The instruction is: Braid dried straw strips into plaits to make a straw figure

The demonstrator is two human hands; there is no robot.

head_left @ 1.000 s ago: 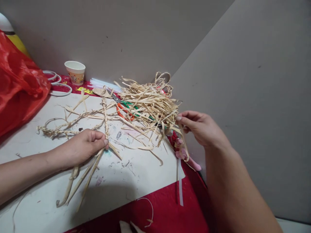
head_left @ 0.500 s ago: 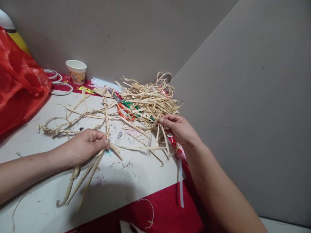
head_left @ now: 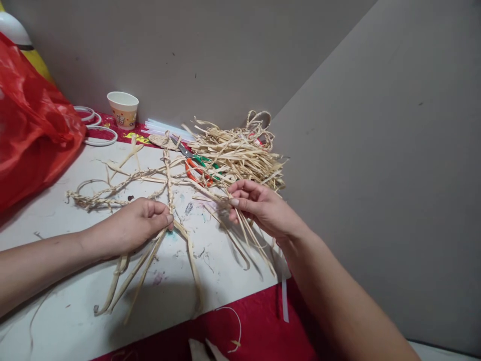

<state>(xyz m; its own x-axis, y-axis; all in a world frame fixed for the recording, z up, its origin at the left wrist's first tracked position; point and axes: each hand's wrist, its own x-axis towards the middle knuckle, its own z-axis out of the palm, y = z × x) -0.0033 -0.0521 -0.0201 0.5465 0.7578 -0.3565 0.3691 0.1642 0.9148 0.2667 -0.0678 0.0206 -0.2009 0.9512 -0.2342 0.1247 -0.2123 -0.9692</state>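
Note:
My left hand (head_left: pixel 145 225) pinches the lower end of a braided straw cord (head_left: pixel 169 180), which runs up the tabletop. Loose straw strands (head_left: pixel 131 281) fan out below those fingers toward the front, one of them bending down to the right. My right hand (head_left: pixel 259 208) is closed on a few thin straw strands (head_left: pixel 250 233) whose ends trail down and to the right. Behind that hand lies a heap of dry straw (head_left: pixel 240 155). Scissors with orange and green handles (head_left: pixel 199 173) rest between the braid and the heap.
A red plastic bag (head_left: pixel 33 125) fills the left side. Along the back are white rings (head_left: pixel 99 136), a paper cup (head_left: pixel 124 110) and white sticks (head_left: pixel 165 129). A grey wall (head_left: pixel 376 175) stands close on the right. Red cloth (head_left: pixel 263 321) shows at the front.
My right hand has moved left and slightly down from the heap, with strands in its fingers. The strand that stretched right from the braid now hangs toward the front. My left hand keeps its pinch.

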